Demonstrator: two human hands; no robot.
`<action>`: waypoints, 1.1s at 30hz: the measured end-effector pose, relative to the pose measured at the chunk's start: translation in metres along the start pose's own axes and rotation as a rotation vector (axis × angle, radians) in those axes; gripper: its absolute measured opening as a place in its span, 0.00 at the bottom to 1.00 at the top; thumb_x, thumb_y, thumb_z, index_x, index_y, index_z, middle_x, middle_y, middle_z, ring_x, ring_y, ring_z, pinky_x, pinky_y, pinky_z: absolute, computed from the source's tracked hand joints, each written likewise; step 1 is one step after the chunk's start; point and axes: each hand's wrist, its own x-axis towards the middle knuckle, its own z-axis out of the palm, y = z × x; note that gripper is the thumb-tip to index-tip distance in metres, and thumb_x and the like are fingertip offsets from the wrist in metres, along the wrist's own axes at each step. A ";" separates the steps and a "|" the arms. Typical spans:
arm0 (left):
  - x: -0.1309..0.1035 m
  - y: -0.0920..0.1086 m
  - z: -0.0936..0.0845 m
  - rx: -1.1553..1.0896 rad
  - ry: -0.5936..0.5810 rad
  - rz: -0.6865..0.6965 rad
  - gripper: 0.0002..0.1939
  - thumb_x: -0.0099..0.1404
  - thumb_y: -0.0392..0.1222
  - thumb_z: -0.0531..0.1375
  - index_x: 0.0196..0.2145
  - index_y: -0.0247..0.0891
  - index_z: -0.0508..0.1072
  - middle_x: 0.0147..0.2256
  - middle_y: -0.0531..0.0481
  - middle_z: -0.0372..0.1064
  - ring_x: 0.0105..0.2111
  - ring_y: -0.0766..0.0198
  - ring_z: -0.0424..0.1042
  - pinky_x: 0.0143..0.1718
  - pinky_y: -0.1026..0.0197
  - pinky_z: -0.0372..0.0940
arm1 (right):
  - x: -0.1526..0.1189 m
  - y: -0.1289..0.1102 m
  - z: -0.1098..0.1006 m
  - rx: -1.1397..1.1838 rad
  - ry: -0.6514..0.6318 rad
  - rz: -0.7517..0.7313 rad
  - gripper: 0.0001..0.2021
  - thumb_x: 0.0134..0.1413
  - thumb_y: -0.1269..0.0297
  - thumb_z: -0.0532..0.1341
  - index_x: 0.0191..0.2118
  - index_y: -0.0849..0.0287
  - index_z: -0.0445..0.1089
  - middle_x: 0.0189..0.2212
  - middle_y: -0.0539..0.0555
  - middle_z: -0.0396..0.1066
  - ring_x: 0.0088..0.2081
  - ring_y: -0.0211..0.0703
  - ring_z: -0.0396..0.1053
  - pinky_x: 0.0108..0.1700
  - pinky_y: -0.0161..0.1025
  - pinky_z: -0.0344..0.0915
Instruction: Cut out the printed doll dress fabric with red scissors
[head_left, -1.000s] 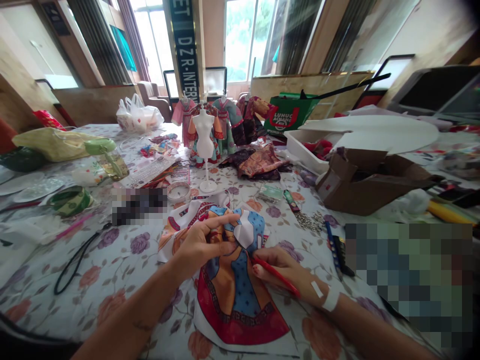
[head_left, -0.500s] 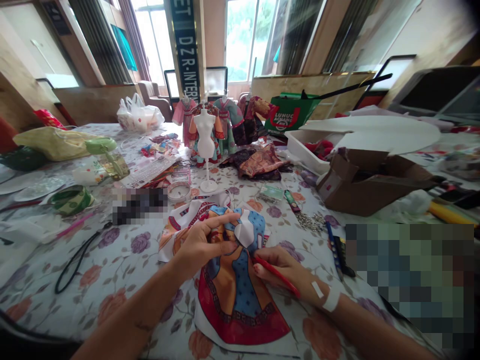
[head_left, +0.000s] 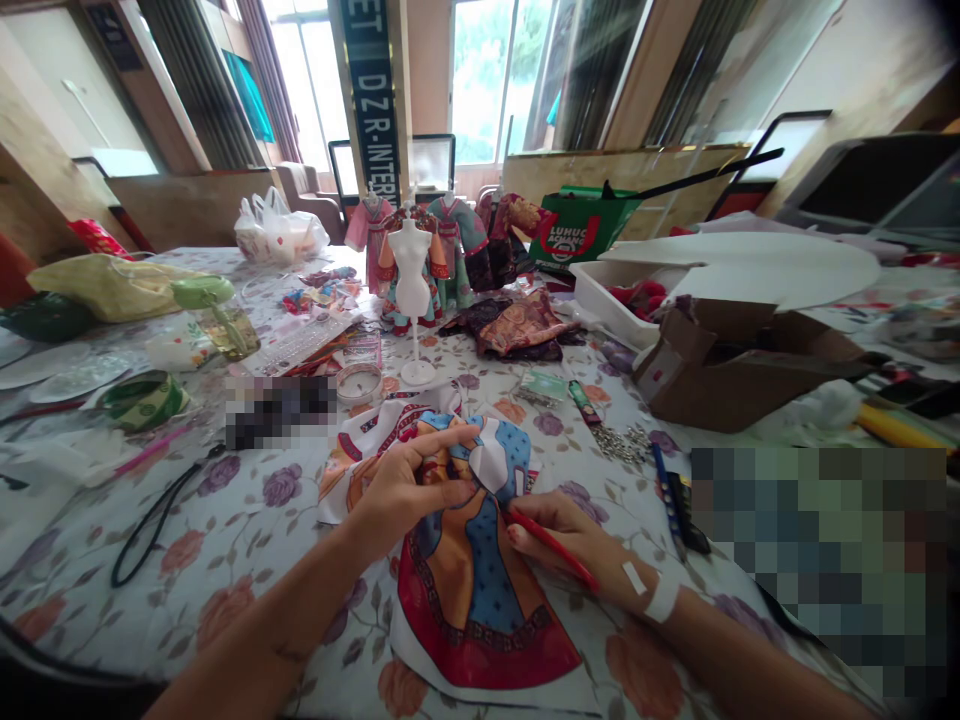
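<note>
In the head view, my left hand (head_left: 405,490) is closed, thumb and fingers pinching a printed cloth (head_left: 491,600). The cloth has blue, orange and red areas with a dark patterned band and white margins. It lies on the table, its upper part gathered under my fingers, with a white patch turned up. My right hand (head_left: 559,540) is closed around a slim red tool (head_left: 555,548), held against the cloth's right edge. The tool's tip is hidden, so I cannot tell its exact kind. White tape strips are on the right hand and wrist.
Just beyond the cloth stands a white mini dress form (head_left: 412,270), with several small dressed forms behind it. Small metal pieces (head_left: 622,443) and a blue pen (head_left: 666,495) lie to the right. A cardboard box (head_left: 720,370) stands farther right. A green tape roll (head_left: 146,400) is at left.
</note>
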 end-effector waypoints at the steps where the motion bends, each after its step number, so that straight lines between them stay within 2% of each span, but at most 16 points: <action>1: 0.000 0.000 0.000 0.001 0.002 -0.003 0.29 0.49 0.37 0.69 0.50 0.42 0.72 0.26 0.57 0.64 0.21 0.75 0.52 0.23 0.67 0.47 | 0.000 0.000 0.000 0.001 0.001 -0.004 0.26 0.52 0.43 0.58 0.19 0.59 0.52 0.18 0.44 0.48 0.21 0.30 0.45 0.22 0.33 0.40; 5: -0.001 0.003 0.001 -0.008 0.005 -0.023 0.29 0.49 0.38 0.69 0.51 0.42 0.72 0.28 0.56 0.66 0.22 0.75 0.56 0.24 0.68 0.52 | 0.001 -0.001 0.000 0.037 -0.012 0.009 0.25 0.51 0.44 0.59 0.19 0.59 0.52 0.16 0.43 0.48 0.20 0.30 0.44 0.21 0.33 0.40; 8: 0.000 0.003 0.001 -0.012 0.032 -0.006 0.23 0.54 0.42 0.67 0.48 0.41 0.74 0.31 0.52 0.70 0.29 0.70 0.65 0.32 0.67 0.60 | 0.001 -0.002 0.001 0.055 -0.005 0.033 0.25 0.50 0.43 0.59 0.19 0.59 0.53 0.15 0.43 0.48 0.18 0.29 0.43 0.20 0.32 0.39; 11: 0.003 0.000 0.000 -0.056 0.076 0.022 0.16 0.56 0.43 0.65 0.43 0.39 0.77 0.34 0.50 0.72 0.33 0.67 0.69 0.37 0.66 0.62 | 0.002 0.000 0.001 0.044 -0.006 0.026 0.26 0.49 0.43 0.60 0.19 0.59 0.52 0.15 0.43 0.48 0.18 0.28 0.43 0.20 0.32 0.39; 16: 0.006 -0.006 -0.003 -0.152 0.098 -0.008 0.11 0.54 0.40 0.66 0.36 0.37 0.79 0.29 0.51 0.73 0.29 0.68 0.68 0.34 0.66 0.63 | 0.003 0.009 0.000 0.045 -0.010 0.017 0.25 0.51 0.44 0.60 0.19 0.59 0.51 0.15 0.43 0.49 0.18 0.28 0.43 0.19 0.32 0.38; 22: 0.007 -0.005 -0.005 -0.102 0.011 -0.127 0.09 0.56 0.39 0.63 0.34 0.36 0.80 0.30 0.50 0.71 0.30 0.69 0.67 0.33 0.68 0.60 | 0.003 0.013 -0.002 0.044 -0.030 0.045 0.24 0.50 0.46 0.62 0.20 0.59 0.53 0.16 0.42 0.47 0.19 0.28 0.43 0.20 0.33 0.36; 29: 0.006 -0.001 -0.005 -0.037 -0.007 -0.134 0.09 0.54 0.42 0.64 0.30 0.34 0.79 0.31 0.49 0.70 0.29 0.69 0.65 0.31 0.67 0.59 | -0.001 -0.005 -0.002 -0.026 -0.122 0.140 0.22 0.51 0.47 0.60 0.20 0.60 0.58 0.16 0.44 0.52 0.19 0.29 0.48 0.20 0.31 0.42; 33: 0.006 -0.003 -0.005 0.088 0.038 -0.132 0.10 0.48 0.42 0.68 0.29 0.35 0.79 0.25 0.52 0.67 0.26 0.70 0.63 0.29 0.68 0.58 | -0.002 -0.015 -0.001 -0.175 -0.140 0.169 0.23 0.50 0.48 0.61 0.18 0.60 0.55 0.15 0.43 0.48 0.18 0.29 0.44 0.19 0.32 0.39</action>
